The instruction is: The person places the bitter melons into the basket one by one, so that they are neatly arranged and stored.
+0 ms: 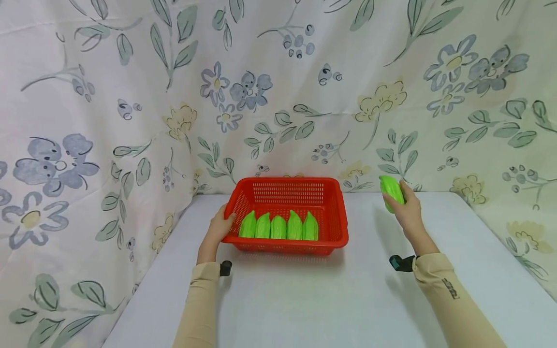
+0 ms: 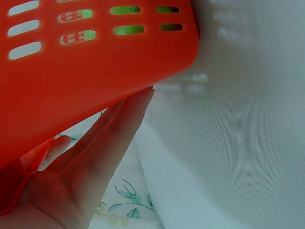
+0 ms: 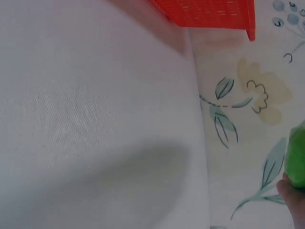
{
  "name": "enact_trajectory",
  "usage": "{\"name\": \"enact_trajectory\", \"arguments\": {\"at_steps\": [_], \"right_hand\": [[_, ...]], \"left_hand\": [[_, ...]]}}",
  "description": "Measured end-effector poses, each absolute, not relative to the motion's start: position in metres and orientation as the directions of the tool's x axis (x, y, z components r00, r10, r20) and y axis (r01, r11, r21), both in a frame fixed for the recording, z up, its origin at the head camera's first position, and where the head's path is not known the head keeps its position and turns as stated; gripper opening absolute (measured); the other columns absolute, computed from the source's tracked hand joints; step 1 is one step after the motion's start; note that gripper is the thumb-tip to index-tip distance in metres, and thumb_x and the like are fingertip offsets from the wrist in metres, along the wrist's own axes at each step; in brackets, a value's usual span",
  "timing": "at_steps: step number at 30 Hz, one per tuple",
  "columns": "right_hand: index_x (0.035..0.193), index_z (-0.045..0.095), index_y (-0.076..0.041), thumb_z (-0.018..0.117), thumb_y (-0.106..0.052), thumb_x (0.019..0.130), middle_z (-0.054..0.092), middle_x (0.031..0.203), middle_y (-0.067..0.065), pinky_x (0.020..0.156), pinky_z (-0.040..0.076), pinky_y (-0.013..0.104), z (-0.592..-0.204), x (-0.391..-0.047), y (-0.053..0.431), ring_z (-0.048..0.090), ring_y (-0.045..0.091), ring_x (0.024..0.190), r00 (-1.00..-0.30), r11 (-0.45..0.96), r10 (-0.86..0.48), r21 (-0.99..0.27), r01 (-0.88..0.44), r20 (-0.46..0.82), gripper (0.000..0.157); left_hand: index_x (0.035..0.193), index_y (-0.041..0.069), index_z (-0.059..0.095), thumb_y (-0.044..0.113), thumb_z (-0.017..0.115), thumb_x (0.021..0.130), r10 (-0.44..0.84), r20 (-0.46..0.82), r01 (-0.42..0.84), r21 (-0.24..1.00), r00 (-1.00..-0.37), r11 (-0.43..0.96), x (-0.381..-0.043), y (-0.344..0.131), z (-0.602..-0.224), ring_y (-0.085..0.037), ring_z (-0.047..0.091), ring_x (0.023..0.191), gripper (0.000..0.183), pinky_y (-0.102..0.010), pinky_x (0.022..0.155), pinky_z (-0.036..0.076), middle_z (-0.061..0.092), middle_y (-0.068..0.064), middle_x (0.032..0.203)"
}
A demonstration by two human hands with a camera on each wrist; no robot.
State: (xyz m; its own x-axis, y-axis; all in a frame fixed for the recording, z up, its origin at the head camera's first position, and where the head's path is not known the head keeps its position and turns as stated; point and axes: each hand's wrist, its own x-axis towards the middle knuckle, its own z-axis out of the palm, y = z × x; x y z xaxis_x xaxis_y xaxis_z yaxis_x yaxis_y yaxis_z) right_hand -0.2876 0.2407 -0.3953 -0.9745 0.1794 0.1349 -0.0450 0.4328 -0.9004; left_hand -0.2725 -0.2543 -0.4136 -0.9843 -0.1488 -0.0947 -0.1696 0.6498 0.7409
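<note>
My left hand [image 1: 220, 224] grips the left rim of a red plastic basket [image 1: 289, 247]; in the left wrist view its fingers [image 2: 128, 114] reach along the basket's outer wall [image 2: 95, 81]. Several bright green, ridged gourds [image 1: 278, 227] with pointed tops stand side by side in a row along the basket's near wall. To the right of the basket, my right hand [image 1: 409, 209] holds another green gourd [image 1: 393, 190], raised over the far part of the table. Only part of this gourd [image 3: 296, 157] and a fingertip show at the right wrist view's edge.
The white table [image 1: 278, 304] ends at the back against a hanging cloth [image 1: 287, 96] with a flower and leaf print, which also runs along the left and right sides. Dark straps circle both wrists, at the beige sleeves [image 1: 457, 295].
</note>
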Motion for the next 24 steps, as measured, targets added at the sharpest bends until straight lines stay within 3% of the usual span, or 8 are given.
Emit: {"name": "enact_trajectory", "arguments": {"at_steps": [24], "right_hand": [[0.157, 0.012, -0.007, 0.055, -0.034, 0.099, 0.024, 0.160, 0.020, 0.114, 0.032, 0.053, -0.388, -0.298, 0.174, 0.034, 0.038, 0.136, -0.990, 0.359, 0.067, -0.929, -0.093, 0.125, 0.077]], "left_hand": [[0.154, 0.009, 0.024, 0.026, 0.042, 0.103, -0.149, -0.118, -0.187, 0.746, -0.982, 0.639, -0.271, -0.253, -0.412, -0.031, 0.059, 0.105, 0.056, -0.037, 0.081, 0.053, 0.053, -0.023, 0.135]]}}
